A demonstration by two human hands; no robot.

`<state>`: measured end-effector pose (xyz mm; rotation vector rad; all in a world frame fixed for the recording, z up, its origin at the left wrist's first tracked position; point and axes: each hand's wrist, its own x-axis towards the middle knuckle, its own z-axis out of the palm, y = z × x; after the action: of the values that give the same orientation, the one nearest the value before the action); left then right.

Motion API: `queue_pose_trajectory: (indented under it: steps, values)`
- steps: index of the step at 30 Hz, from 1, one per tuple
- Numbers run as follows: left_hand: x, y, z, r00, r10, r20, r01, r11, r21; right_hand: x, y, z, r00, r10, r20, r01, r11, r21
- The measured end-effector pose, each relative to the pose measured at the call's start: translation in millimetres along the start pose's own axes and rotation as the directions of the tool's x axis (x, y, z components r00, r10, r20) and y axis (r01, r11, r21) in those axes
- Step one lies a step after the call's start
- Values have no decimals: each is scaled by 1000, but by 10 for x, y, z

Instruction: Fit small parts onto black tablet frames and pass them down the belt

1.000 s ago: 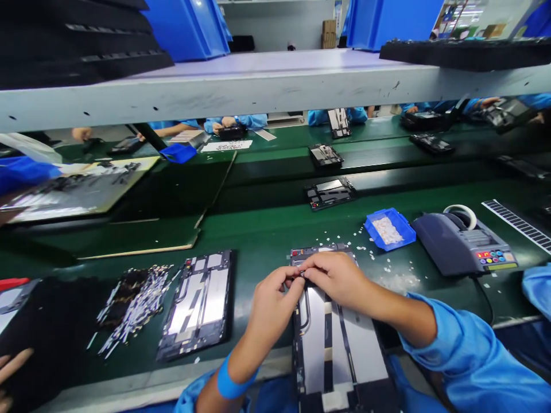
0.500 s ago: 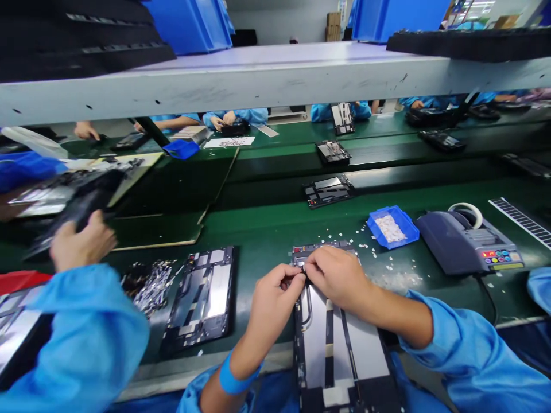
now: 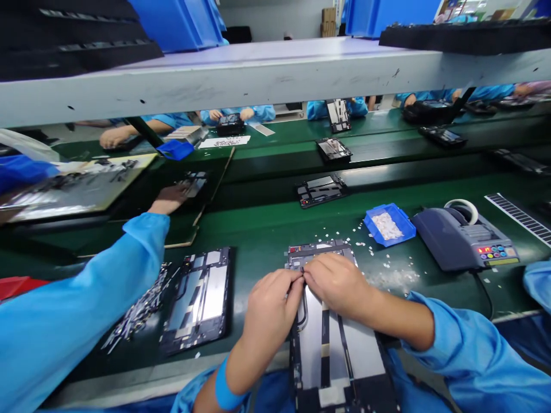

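- Blue sleeves rolled back, and both hands are busy at the far end of the opened tablet [image 3: 338,350], left of its middle.
- Left hand [image 3: 273,307]: thumb and forefinger closed in a tight pinch, though whatever sits between them is too small to make out.
- Right hand [image 3: 340,287]: curled in, fingertips meeting the left's; how firmly it grips, and on what, I can't tell.
- The tablet lies face-up on the green bench [image 3: 258,252], its near end reaching past the edge towards the wearer.
- What's done: its insides are laid bare, with grey panels, dark strips and a pale patch at the near end all in place.
- What's left: the detail under the fingers looks unfinished, I'd judge, since both hands are on it; no cover is on.
- Just to the left, a second tablet [image 3: 200,298] sits equally open, no hand on it.
- Beyond it, a co-worker's hand [image 3: 170,199] reaches across to another device [image 3: 196,184].
- Over on the right, white pieces [image 3: 387,226] fill a blue tray [image 3: 395,240], more scattered beside it.
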<state>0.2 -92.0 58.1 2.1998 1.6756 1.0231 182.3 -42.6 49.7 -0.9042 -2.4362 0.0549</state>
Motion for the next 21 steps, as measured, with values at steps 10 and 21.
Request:
queue_pose_trajectory:
  steps: [10,21]
  values:
    - [113,-3,-43,962,-231,143,261,932,-251,145,135,-140,989,144,-18,-139,978,153]
    - [170,-178,60,809,-548,214,540,549,-638,-586,1590,-866,609,790,67,-685,567,-458]
